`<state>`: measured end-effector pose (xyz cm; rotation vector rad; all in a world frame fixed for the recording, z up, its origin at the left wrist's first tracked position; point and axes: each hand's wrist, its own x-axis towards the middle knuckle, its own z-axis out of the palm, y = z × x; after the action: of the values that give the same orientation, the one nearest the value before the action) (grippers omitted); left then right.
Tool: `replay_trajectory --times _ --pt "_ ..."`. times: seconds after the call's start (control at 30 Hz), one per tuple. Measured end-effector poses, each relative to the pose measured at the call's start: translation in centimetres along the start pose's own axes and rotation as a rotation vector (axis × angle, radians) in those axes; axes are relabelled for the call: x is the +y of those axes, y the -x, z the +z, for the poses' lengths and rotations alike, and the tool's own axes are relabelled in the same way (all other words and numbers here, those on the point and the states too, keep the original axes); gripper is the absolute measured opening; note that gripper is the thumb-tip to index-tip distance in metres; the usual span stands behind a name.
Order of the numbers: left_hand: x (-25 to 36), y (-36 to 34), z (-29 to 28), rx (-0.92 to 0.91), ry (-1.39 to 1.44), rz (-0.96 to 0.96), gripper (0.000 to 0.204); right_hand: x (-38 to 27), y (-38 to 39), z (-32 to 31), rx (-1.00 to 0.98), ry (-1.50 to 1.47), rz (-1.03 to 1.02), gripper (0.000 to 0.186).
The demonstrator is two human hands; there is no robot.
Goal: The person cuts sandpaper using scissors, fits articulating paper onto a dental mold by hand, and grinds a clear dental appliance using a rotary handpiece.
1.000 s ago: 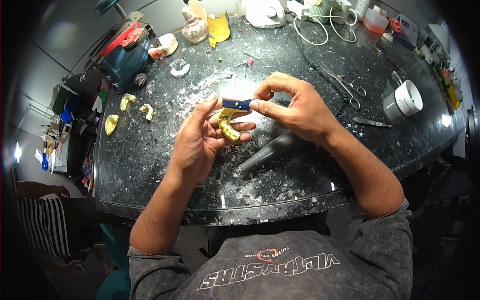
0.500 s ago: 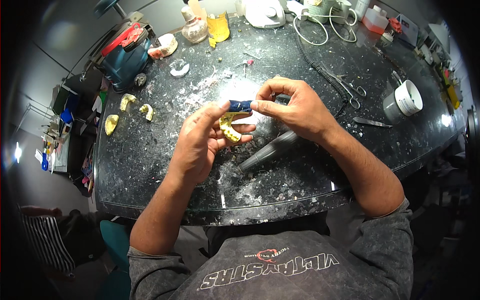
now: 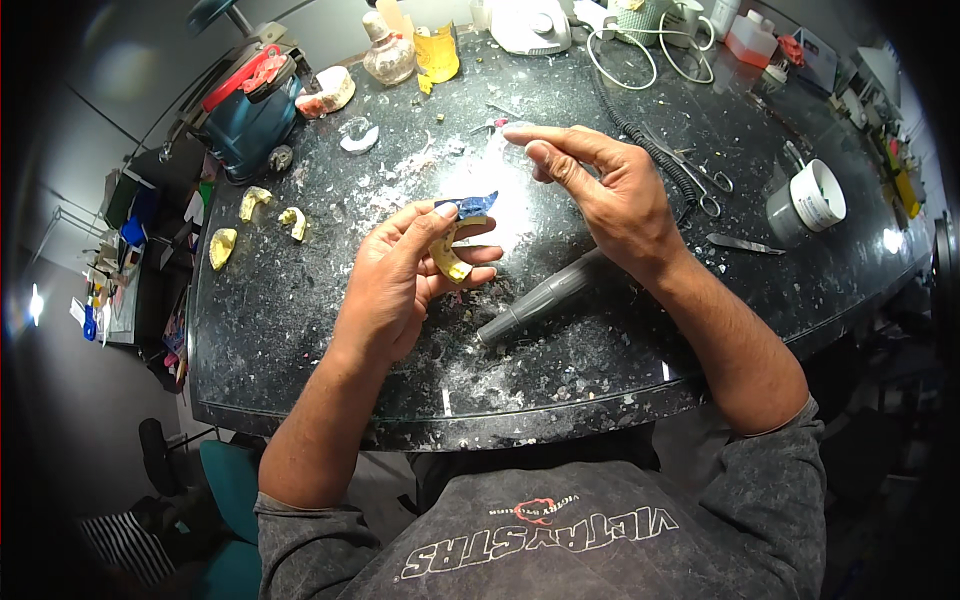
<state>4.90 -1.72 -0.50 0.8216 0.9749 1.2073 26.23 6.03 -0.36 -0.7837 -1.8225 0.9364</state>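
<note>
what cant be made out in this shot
All in the head view:
- Part of the yellow dental model: hidden by the left hand.
- Rear of the grey tapered tool: hidden by the right hand and wrist.
- Whether the right fingertips touch the small pink piece: too small and blurred.

The bench top (image 3: 610, 350) is black and strewn with pale debris (image 3: 410, 164). Three yellow cast pieces (image 3: 223, 249) lie apart at left. A tapered grey tool (image 3: 548, 297) lies diagonally near the middle. At right rest a metal blade (image 3: 745, 244), scissors (image 3: 692, 166) and a coiled black cord (image 3: 640, 135).
</note>
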Motion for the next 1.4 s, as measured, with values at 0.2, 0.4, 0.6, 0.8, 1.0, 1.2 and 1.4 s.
replay_trajectory --times 0.2,0.4,0.6,0.8,1.0,1.2,1.4 --pt "0.0 0.0 0.1 0.000 0.003 -0.004 0.032 0.0 0.1 0.5 0.064 -0.242 -0.101 0.023" --pt "-0.5 -0.1 -0.6 -0.046 -0.021 0.030 0.039 -0.5 0.9 1.9 -0.036 0.079 -0.327 0.020" --pt "-0.1 0.7 0.0 -0.119 0.074 0.025 0.040 -0.6 1.9 2.7 0.041 0.326 -0.367 0.024" --pt "0.4 0.5 0.2 -0.104 0.180 -0.078 0.039 -0.3 1.9 2.6 -0.005 0.463 -0.425 0.029" --pt "0.6 0.5 0.4 -0.095 0.263 -0.123 0.041 -0.2 1.9 2.4 -0.015 0.465 -0.436 0.028" --pt "0.5 0.7 0.2 -0.169 0.260 -0.106 0.042 -0.2 1.9 2.6 0.017 0.480 -0.421 0.021" --pt "0.4 0.6 0.7 -0.157 0.037 -0.030 0.047 -0.3 1.7 2.6 0.001 0.438 -0.417 0.019"
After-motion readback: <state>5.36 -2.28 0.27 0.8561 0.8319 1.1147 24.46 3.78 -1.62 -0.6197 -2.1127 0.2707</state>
